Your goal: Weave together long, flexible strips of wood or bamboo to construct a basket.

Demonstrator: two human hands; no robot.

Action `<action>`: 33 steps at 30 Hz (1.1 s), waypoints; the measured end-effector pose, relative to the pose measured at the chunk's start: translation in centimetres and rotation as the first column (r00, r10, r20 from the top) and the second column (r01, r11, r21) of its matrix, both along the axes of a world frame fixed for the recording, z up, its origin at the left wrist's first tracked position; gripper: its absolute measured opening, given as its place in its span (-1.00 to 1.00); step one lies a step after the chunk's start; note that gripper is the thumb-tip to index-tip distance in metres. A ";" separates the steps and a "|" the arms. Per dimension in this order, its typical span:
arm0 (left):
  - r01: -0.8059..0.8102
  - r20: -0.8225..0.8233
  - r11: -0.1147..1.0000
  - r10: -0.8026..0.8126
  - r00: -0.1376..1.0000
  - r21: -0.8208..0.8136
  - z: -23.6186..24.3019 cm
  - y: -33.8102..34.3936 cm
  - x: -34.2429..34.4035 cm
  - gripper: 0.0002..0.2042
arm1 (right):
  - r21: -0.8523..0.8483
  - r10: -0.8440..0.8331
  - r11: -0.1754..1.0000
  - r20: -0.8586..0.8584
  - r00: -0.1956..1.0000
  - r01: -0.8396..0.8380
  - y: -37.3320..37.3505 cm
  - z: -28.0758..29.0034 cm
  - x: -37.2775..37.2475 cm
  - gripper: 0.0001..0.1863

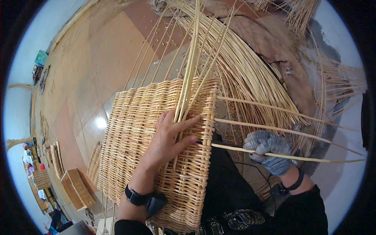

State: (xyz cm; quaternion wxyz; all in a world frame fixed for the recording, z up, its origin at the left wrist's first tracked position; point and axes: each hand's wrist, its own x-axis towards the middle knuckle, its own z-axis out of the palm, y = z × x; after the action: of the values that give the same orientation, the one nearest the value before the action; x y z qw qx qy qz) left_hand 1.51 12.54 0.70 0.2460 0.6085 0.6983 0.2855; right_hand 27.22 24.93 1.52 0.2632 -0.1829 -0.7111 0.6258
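Observation:
A woven wicker panel (137, 129) lies tilted across my lap; whether it is one side of a basket I cannot tell. My left hand (170, 135), bare, rests on it near the right edge, thumb and index finger stretched apart. Several loose pale rods (189, 74) run under this hand and rise past the panel's top edge. Three rods stick out from the right edge. In a grey knitted glove, my right hand (268, 150) is closed round the lowest of these, a wicker rod (313, 158), whose tip points right.
A large bundle of long rods (250, 74) lies on brown cloth (290, 78) beyond the panel. Thin rods (156, 47) stand up from its far edge. Far left on the tiled floor (105, 43) sits a wicker tray (77, 190). A wall (348, 156) borders the right.

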 end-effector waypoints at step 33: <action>-0.109 0.144 0.992 0.116 0.983 -0.057 0.8 1.1 -0.2 -0.41 | -0.148 0.358 0.924 0.654 0.666 -0.352 -1.1 2.7 0.8 -0.53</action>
State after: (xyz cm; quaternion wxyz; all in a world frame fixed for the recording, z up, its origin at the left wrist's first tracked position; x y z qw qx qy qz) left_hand 1.32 13.67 1.50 0.2950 0.5394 0.7183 0.3258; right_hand 28.00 23.80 4.23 -0.1380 -0.2544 -0.7766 0.5597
